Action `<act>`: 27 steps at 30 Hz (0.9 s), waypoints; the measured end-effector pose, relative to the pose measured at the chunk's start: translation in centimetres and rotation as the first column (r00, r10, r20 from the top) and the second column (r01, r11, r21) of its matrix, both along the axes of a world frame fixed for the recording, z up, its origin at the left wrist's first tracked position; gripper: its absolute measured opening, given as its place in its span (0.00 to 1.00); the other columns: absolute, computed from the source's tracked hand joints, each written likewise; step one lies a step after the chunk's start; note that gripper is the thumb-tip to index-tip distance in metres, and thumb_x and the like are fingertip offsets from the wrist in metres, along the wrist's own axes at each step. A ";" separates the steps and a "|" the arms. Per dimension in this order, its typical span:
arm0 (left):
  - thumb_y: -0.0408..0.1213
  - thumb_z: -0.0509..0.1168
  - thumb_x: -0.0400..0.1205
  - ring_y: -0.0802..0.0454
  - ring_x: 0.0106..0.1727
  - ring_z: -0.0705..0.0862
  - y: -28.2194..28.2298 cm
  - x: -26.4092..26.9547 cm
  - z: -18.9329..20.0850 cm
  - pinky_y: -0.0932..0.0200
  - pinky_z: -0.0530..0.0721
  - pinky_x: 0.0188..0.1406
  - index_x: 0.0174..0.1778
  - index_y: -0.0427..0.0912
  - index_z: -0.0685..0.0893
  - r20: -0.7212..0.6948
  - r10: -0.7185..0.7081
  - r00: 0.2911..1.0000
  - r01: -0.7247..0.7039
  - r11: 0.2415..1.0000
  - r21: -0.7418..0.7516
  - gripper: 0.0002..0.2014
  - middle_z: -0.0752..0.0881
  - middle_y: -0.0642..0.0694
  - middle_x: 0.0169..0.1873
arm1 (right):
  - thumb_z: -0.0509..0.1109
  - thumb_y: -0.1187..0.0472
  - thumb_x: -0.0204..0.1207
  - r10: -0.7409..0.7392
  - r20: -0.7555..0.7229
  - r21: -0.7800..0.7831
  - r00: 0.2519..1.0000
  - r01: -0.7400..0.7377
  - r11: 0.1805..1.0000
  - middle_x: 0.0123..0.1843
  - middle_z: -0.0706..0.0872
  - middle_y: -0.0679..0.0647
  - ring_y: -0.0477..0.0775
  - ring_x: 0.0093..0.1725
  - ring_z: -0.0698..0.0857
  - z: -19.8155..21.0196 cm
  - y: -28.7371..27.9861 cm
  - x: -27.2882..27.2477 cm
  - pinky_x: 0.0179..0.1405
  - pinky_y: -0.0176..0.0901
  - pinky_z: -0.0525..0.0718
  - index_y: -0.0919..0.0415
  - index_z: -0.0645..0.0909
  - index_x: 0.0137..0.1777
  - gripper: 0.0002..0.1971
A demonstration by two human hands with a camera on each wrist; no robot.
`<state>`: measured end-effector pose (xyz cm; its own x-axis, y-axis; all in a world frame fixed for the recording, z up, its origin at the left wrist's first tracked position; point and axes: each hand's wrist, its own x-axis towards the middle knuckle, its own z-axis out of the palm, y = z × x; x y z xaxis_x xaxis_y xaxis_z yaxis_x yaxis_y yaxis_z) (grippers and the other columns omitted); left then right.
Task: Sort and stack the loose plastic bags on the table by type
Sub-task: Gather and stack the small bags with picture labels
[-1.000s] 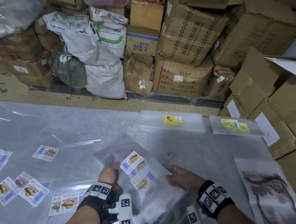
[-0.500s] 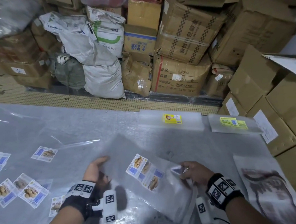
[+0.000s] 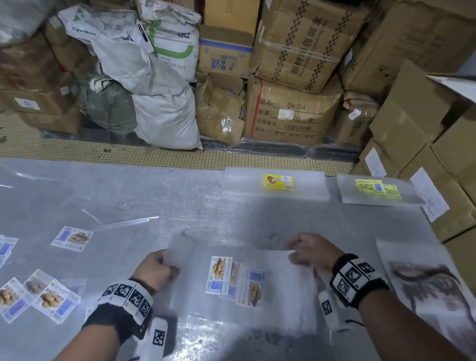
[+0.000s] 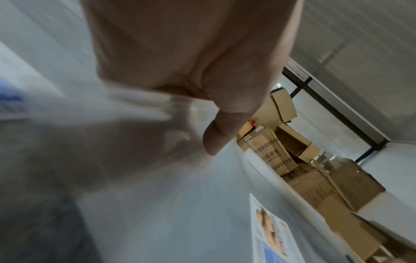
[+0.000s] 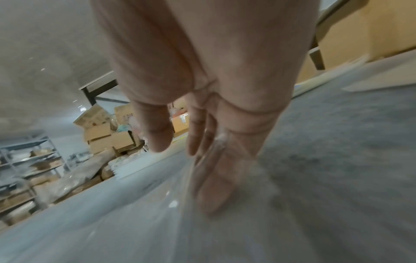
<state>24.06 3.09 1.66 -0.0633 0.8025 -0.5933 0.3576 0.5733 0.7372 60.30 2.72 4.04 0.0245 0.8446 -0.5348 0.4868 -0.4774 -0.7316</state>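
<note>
Hands: left hand (image 3: 155, 268), right hand (image 3: 310, 249) both pinch one labelled bag bundle (image 3: 240, 279).

The translucent clear plastic bags (image 3: 242, 279) carry white labels with blue barcode blocks and tan biscuit pictures. Far right, two milky bag stacks bear a bright yellow label (image 3: 278, 181) and a yellow-green label (image 3: 377, 188). The table surface (image 3: 116, 192) is grey.

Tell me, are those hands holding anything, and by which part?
Both hold a bunch of clear plastic bags with peanut labels. The left hand grips its left edge; the right hand pinches its upper right edge.
</note>
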 end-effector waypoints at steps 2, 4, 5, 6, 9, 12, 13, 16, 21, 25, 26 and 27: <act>0.19 0.65 0.77 0.41 0.44 0.88 -0.7 0.3 -0.4 0.56 0.82 0.41 0.51 0.38 0.87 0.006 0.065 0.998 -0.065 0.996 0.052 0.13 0.90 0.39 0.42 | 0.74 0.72 0.73 -0.161 -0.011 0.067 0.987 0.161 0.985 0.43 0.86 0.59 0.50 0.34 0.84 -0.4 -0.7 0.8 0.28 0.32 0.82 0.63 0.82 0.51 0.09; 0.19 0.64 0.79 0.45 0.38 0.85 -1.5 0.5 -0.7 0.60 0.78 0.34 0.47 0.37 0.86 0.012 0.110 0.994 -0.111 0.988 0.104 0.10 0.89 0.41 0.37 | 0.75 0.65 0.74 -0.307 0.038 0.110 0.951 0.302 0.947 0.47 0.88 0.56 0.53 0.39 0.86 -1.3 -1.8 2.0 0.36 0.39 0.84 0.59 0.82 0.53 0.10; 0.19 0.63 0.79 0.47 0.34 0.83 -1.9 0.5 -0.8 0.61 0.76 0.31 0.44 0.37 0.85 0.011 0.124 0.992 -0.124 0.985 0.123 0.10 0.87 0.43 0.33 | 0.75 0.63 0.74 -0.361 0.069 0.120 0.930 0.352 0.928 0.48 0.88 0.54 0.53 0.41 0.87 -1.7 -2.5 2.5 0.40 0.43 0.85 0.58 0.81 0.55 0.10; 0.20 0.63 0.80 0.48 0.30 0.80 -2.3 0.5 -1.1 0.61 0.74 0.29 0.40 0.38 0.84 0.016 0.142 0.990 -0.142 0.981 0.135 0.11 0.84 0.44 0.27 | 0.74 0.63 0.75 -0.400 0.082 0.122 0.913 0.389 0.913 0.48 0.88 0.54 0.54 0.42 0.87 -2.1 -3.3 2.9 0.43 0.47 0.86 0.57 0.81 0.55 0.10; 0.20 0.64 0.80 0.51 0.26 0.74 -3.1 0.0 -2.2 0.62 0.72 0.26 0.31 0.41 0.81 0.048 0.188 0.981 -0.193 0.970 0.150 0.14 0.79 0.49 0.19 | 0.75 0.66 0.74 -0.445 0.045 0.080 0.894 0.441 0.894 0.52 0.88 0.57 0.58 0.47 0.88 -2.8 -5.7 3.2 0.51 0.53 0.87 0.60 0.82 0.57 0.12; 0.23 0.68 0.79 0.47 0.31 0.78 -3.7 -0.5 -2.3 0.56 0.76 0.34 0.37 0.39 0.85 0.060 0.190 0.980 -0.197 0.970 0.140 0.08 0.83 0.44 0.25 | 0.76 0.67 0.73 -0.443 0.047 0.067 0.895 0.439 0.896 0.53 0.85 0.55 0.57 0.52 0.85 -3.6 -7.2 2.5 0.54 0.50 0.84 0.61 0.81 0.57 0.14; 0.23 0.68 0.79 0.46 0.30 0.79 -3.9 -0.5 -2.2 0.56 0.76 0.33 0.39 0.39 0.85 0.082 0.194 0.978 -0.203 0.971 0.129 0.07 0.83 0.43 0.26 | 0.76 0.66 0.73 -0.446 0.051 0.073 0.894 0.442 0.894 0.52 0.85 0.55 0.57 0.52 0.85 -3.8 -7.4 2.2 0.54 0.50 0.84 0.61 0.81 0.57 0.14; 0.21 0.66 0.79 0.47 0.27 0.77 -4.3 -0.3 -1.9 0.57 0.74 0.29 0.41 0.38 0.84 0.143 0.201 0.969 -0.216 0.972 0.095 0.08 0.82 0.44 0.24 | 0.73 0.70 0.73 -0.436 0.062 0.095 0.898 0.430 0.898 0.47 0.88 0.58 0.57 0.44 0.87 -3.7 -7.4 1.6 0.45 0.48 0.87 0.64 0.84 0.52 0.09; 0.21 0.66 0.79 0.44 0.35 0.78 -4.7 -0.5 -1.9 0.54 0.76 0.34 0.47 0.42 0.86 0.143 0.193 0.971 -0.208 0.973 0.101 0.11 0.83 0.37 0.33 | 0.65 0.74 0.75 -0.430 -0.009 0.165 0.903 0.426 0.890 0.38 0.88 0.63 0.63 0.33 0.86 -2.0 -6.5 2.5 0.34 0.55 0.86 0.59 0.86 0.44 0.11; 0.20 0.66 0.79 0.46 0.36 0.76 -4.9 -0.1 -1.8 0.58 0.78 0.27 0.48 0.44 0.85 0.188 0.235 0.954 -0.253 0.965 0.076 0.12 0.82 0.37 0.35 | 0.59 0.74 0.80 -0.447 -0.037 0.184 0.894 0.446 0.876 0.45 0.88 0.65 0.61 0.34 0.85 1.4 -5.2 4.5 0.26 0.45 0.81 0.61 0.80 0.49 0.10; 0.20 0.66 0.79 0.46 0.36 0.76 -4.9 -0.1 -1.8 0.59 0.78 0.27 0.47 0.44 0.85 0.193 0.242 0.951 -0.261 0.962 0.077 0.13 0.82 0.37 0.36 | 0.58 0.74 0.81 -0.441 -0.052 0.190 0.896 0.443 0.876 0.46 0.88 0.66 0.61 0.34 0.86 2.6 -4.9 5.0 0.25 0.44 0.81 0.62 0.79 0.52 0.10; 0.20 0.66 0.79 0.46 0.37 0.76 -4.9 -0.1 -1.9 0.57 0.77 0.29 0.47 0.45 0.84 0.199 0.252 0.947 -0.272 0.959 0.076 0.13 0.82 0.37 0.37 | 0.58 0.74 0.82 -0.438 -0.070 0.194 0.896 0.443 0.875 0.46 0.88 0.65 0.62 0.34 0.87 3.7 -4.6 5.5 0.25 0.45 0.82 0.62 0.78 0.54 0.11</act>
<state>23.99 -1.82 -0.20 -0.1763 0.8286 -0.5313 0.0564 0.5474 0.8350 65.79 -1.85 7.77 0.4089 0.8381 -0.3611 0.2420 -0.4811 -0.8426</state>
